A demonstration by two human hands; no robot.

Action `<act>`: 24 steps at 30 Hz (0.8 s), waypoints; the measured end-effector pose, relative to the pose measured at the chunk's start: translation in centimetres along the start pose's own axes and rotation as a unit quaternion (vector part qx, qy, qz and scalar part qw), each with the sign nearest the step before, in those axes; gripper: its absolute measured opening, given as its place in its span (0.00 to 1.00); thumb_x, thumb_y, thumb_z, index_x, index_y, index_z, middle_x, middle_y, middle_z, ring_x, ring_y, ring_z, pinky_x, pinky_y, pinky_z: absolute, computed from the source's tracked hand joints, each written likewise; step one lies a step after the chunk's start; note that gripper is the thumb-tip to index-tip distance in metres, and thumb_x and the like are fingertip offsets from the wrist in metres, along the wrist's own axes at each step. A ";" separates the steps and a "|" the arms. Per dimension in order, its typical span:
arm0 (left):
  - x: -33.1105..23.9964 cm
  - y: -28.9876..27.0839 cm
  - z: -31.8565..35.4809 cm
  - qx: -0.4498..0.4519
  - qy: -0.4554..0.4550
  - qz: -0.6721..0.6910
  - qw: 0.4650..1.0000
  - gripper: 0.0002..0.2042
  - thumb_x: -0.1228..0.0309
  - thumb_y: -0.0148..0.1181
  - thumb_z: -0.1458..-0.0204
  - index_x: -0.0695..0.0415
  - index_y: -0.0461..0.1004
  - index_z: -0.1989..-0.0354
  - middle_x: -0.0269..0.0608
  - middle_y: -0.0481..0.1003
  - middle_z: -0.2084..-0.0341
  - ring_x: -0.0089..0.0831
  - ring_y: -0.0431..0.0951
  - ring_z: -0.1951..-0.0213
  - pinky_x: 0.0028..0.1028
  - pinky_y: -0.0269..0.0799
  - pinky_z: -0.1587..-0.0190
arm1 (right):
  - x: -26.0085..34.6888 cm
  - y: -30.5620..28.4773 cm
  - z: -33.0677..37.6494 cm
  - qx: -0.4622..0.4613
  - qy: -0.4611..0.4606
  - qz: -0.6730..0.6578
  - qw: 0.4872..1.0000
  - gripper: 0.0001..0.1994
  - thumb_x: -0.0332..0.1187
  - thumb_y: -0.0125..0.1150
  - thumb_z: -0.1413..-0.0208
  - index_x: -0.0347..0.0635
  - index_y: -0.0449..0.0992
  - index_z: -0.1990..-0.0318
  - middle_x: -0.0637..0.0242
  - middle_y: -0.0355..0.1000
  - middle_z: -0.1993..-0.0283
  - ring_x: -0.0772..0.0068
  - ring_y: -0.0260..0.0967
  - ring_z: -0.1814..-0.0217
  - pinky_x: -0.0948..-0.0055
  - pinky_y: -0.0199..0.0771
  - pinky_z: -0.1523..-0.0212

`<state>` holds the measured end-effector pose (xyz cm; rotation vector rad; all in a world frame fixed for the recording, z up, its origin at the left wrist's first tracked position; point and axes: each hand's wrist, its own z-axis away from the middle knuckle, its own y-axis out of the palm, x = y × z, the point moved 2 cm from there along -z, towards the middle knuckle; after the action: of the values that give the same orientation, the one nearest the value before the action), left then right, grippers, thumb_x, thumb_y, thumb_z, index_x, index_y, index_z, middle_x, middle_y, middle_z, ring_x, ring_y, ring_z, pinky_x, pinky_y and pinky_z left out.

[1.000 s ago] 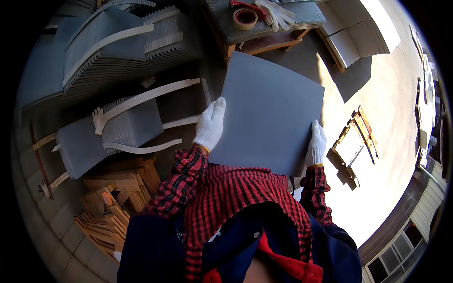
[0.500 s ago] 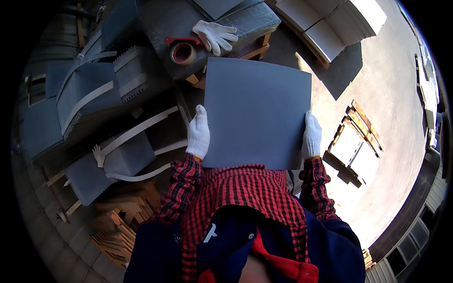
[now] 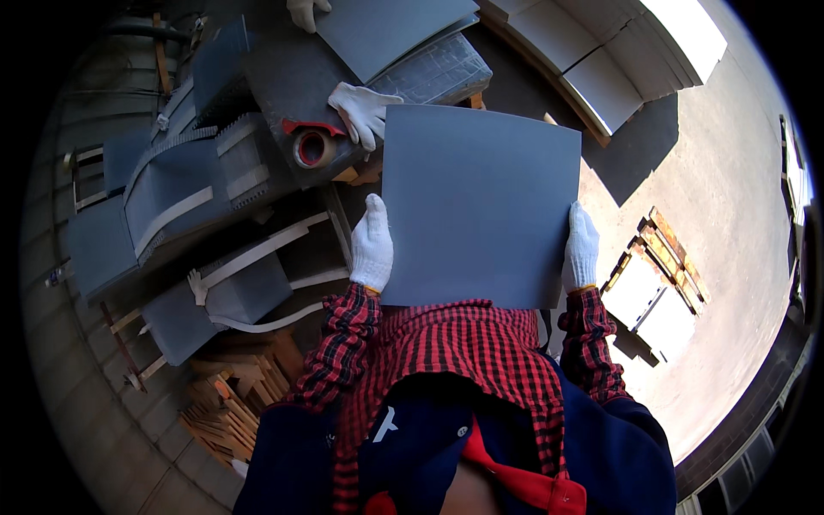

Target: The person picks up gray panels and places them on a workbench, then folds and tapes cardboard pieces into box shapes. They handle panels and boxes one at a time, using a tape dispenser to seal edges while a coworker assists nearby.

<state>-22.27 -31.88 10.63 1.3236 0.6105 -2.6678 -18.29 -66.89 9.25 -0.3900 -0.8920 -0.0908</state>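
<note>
**Turned from a tilt to nearly square since a second ago, a gray panel (image 3: pixel 481 206) is held between two gloved hands.**

The panel is seen at the center of the frame, its lower edge against a red-and-black checked garment (image 3: pixel 455 343). Its left edge is gripped by the left hand (image 3: pixel 372 245) and its right edge by the right hand (image 3: pixel 581 247); both are in white knit gloves, fingers straight and pointed up the frame. The thumbs cannot be made out.

At upper left, a dark work surface (image 3: pixel 279 86), shown farther left than before, is occupied by a red tape dispenser (image 3: pixel 313 148) and a loose white glove (image 3: pixel 365 110). Above these, gray sheets (image 3: pixel 395 30) are stacked. Strapped gray stacks (image 3: pixel 172 163) are seen at far left, wooden pieces (image 3: pixel 245 386) at lower left, white boards (image 3: pixel 601 77) at upper right, and a wooden pallet (image 3: pixel 680 257) on sunlit ground (image 3: pixel 721 189) at right.
</note>
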 end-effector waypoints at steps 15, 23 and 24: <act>-1.3 -1.3 -13.4 0.099 0.189 -0.198 0.957 0.27 0.64 0.36 0.29 0.54 0.43 0.24 0.68 0.67 0.41 0.60 0.72 0.43 0.44 0.69 0.39 | 5.3 5.9 -5.2 0.027 -0.051 0.066 0.996 0.30 0.51 0.40 0.26 0.34 0.67 0.33 0.59 0.73 0.39 0.70 0.70 0.39 0.72 0.68 0.39; -8.1 0.1 -14.5 0.109 0.030 -0.151 0.982 0.30 0.50 0.27 0.29 0.57 0.50 0.26 0.72 0.68 0.42 0.64 0.69 0.41 0.45 0.65 0.37 | 5.1 5.4 -7.8 0.038 0.008 0.032 0.999 0.28 0.51 0.43 0.27 0.35 0.69 0.34 0.63 0.74 0.43 0.76 0.71 0.47 0.78 0.71 0.46; -8.6 0.4 -14.3 0.103 -0.004 -0.135 0.985 0.32 0.48 0.26 0.29 0.58 0.52 0.27 0.72 0.68 0.43 0.64 0.69 0.41 0.45 0.64 0.37 | 5.0 5.3 -7.9 0.013 0.005 0.002 1.000 0.28 0.52 0.45 0.28 0.33 0.72 0.40 0.64 0.75 0.49 0.76 0.70 0.52 0.77 0.71 0.51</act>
<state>-6.26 -27.32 9.51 1.3666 0.5621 -3.0259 -8.03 -64.46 7.09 -0.3673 -0.8812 -0.0783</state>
